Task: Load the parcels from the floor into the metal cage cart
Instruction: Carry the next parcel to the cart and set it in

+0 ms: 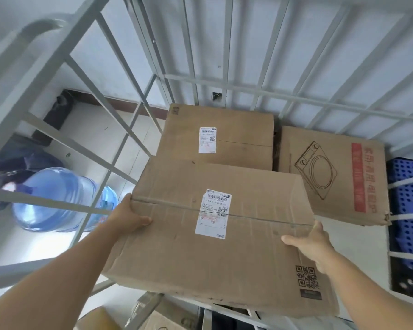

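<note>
The left hand and right hand grip opposite side edges of a large flat brown cardboard parcel with a white shipping label, thumbs on top, held inside the grey metal cage cart. Beyond it lie two more brown cardboard boxes: a labelled one and one printed with a cooker drawing; a blue water jug stands outside the bars at left

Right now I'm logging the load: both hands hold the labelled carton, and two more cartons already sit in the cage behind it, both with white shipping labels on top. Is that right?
Not quite. The head view shows only the left rear carton has a white label; the right rear carton has a printed appliance drawing and red strip. The left hand and right hand do hold the labelled carton.
</note>
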{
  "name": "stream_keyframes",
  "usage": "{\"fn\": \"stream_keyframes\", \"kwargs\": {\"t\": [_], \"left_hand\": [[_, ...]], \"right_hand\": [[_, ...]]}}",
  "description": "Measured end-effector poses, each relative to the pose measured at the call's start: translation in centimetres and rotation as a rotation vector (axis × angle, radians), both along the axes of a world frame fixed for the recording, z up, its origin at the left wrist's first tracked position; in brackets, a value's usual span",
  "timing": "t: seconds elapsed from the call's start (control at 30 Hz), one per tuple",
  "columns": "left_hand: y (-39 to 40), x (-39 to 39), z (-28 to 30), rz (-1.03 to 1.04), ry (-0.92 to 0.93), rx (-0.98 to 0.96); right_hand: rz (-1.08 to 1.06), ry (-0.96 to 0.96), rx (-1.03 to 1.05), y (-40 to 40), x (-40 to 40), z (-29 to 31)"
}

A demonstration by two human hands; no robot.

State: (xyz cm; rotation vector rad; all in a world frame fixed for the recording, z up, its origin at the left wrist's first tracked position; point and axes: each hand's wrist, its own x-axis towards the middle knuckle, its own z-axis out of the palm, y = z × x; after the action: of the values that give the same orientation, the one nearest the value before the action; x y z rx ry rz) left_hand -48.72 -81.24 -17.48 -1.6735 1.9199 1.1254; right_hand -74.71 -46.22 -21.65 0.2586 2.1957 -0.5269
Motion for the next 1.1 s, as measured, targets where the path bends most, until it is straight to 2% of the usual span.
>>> {"fn": "stream_keyframes", "kwargs": {"t": [0.23, 0.4, 0.7, 1.1], "left_hand": [[-3.3, -1.7, -4.4, -0.036, -0.106, 0.03], [-5.4, -2.9, -6.5, -0.027, -0.097, 0.005], [-5.7, -0.3, -12.4, 0.037, -0.095, -0.066], [-8.6, 0.8, -20.8, 0.006, -0.14, -0.176]], "right_hand": [[-0.015, -0.071, 0.004, -2.5, -1.9, -5.4], [-0.026, -0.041, 0.012, -4.1, -2.3, -7.8], [-0.091, -0.002, 0.037, -5.2, 1.9, -12.0], [-0.054, -0.138, 0.055, -7.9, 4.9, -19.2]]}}
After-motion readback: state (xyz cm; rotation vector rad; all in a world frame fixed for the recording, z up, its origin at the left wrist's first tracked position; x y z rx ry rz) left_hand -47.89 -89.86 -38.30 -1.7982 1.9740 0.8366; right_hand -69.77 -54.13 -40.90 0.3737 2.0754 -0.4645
